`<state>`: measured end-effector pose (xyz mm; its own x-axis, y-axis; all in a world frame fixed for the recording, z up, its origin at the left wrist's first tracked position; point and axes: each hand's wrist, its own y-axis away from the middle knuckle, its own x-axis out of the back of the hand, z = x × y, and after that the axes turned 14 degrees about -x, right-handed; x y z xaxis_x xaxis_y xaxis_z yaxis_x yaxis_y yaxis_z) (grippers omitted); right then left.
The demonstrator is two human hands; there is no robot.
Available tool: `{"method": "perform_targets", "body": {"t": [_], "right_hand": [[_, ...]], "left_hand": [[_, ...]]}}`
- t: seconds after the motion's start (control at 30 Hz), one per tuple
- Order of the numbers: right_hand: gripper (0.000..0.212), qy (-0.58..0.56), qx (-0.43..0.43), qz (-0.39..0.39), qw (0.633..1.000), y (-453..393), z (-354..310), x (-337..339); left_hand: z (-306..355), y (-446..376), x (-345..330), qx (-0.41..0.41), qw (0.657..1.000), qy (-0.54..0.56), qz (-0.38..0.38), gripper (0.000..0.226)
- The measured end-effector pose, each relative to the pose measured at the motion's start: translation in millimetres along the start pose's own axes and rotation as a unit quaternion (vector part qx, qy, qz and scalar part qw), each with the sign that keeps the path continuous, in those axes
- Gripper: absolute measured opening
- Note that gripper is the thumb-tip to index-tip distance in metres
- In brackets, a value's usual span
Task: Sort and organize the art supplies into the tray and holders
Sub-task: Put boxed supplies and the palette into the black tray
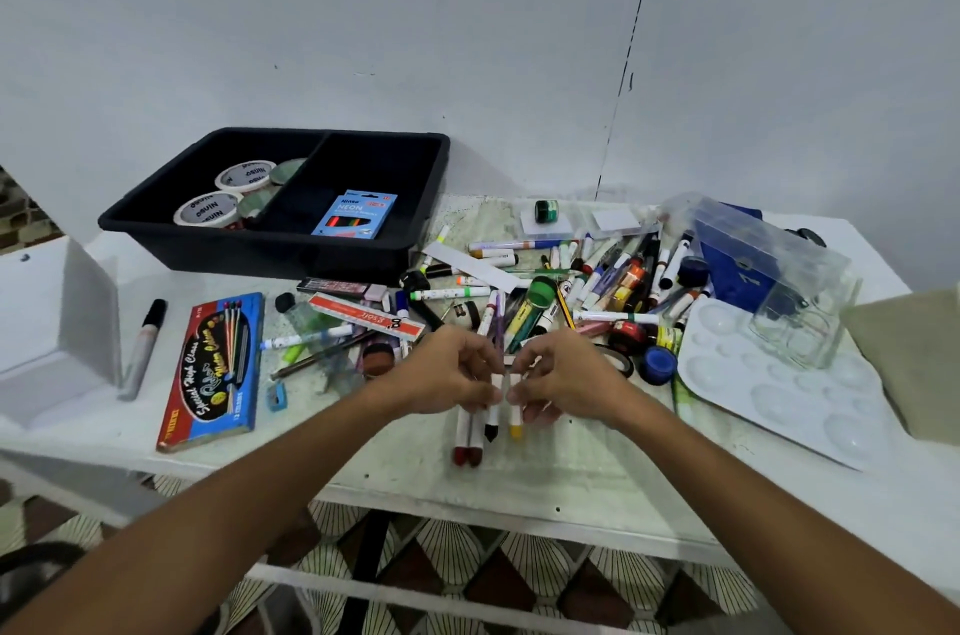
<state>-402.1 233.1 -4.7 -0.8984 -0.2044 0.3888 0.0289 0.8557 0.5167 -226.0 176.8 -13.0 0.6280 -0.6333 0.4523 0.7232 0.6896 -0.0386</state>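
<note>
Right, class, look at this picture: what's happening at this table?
A person is sorting art supplies. The left hand grips a few markers and the right hand pinches a yellow-tipped marker, just in front of a big loose pile of pens. The black tray already holds tape rolls and a blue pencil box.

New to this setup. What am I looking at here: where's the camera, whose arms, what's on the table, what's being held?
There is one picture, from a wide-angle camera worn on a person's head, looking down at their own bare arms; no robot. The left hand grips several markers with dark red and black caps, and the right hand pinches a yellow-capped marker. On the white table: a loose pile of markers, a black tray holding tape rolls and a blue pencil box, and a white paint palette.
</note>
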Motion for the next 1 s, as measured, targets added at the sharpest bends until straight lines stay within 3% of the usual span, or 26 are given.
{"method": "perform_targets", "body": {"t": [0.5,0.7,1.0], "right_hand": [[0.015,0.102,0.046,0.071,0.991,-4.0,13.6,-25.0],[0.016,0.122,0.027,0.037,0.992,-4.4,10.8,-23.2],[0.020,0.192,0.040,0.013,0.981,-9.8,7.2,-19.8]], "left_hand": [[-14.2,19.6,-11.0,-0.073,0.974,-0.214,-0.026,0.022],[-14.7,21.9,-9.0,-0.104,0.961,-0.251,-0.045,0.012],[-8.9,13.6,-3.6,-0.106,0.946,-0.289,-0.105,0.020]]}}
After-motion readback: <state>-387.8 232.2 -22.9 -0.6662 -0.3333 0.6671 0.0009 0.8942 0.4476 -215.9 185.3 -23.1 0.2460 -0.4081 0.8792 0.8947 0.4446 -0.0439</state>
